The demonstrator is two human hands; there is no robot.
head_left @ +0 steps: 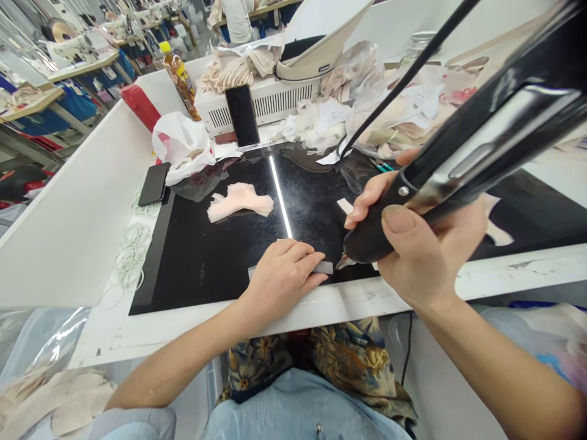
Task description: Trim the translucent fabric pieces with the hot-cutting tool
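My left hand [287, 272] lies flat at the front edge of a black glossy panel [192, 256], its fingers stretched out over a thin greyish strip [325, 267]. My right hand [422, 250] is raised above the panel's right part and wrapped round a black handheld tool [463, 165] with a silver lever-like piece. Its upper end runs out of view, so its exact kind cannot be told. A small stack of pale pink fabric pieces [241, 200] rests left of a bright light line [280, 195]. Pale cut pieces [498, 232] lie partly hidden behind my right hand.
A black phone [153, 183] and pale green cord loops [131, 256] lie at the left. At the back are a standing phone [242, 115], a bottle [180, 79], a white plastic bag [181, 143] and heaped fabric scraps [389, 116]. A black cable [403, 79] slants across.
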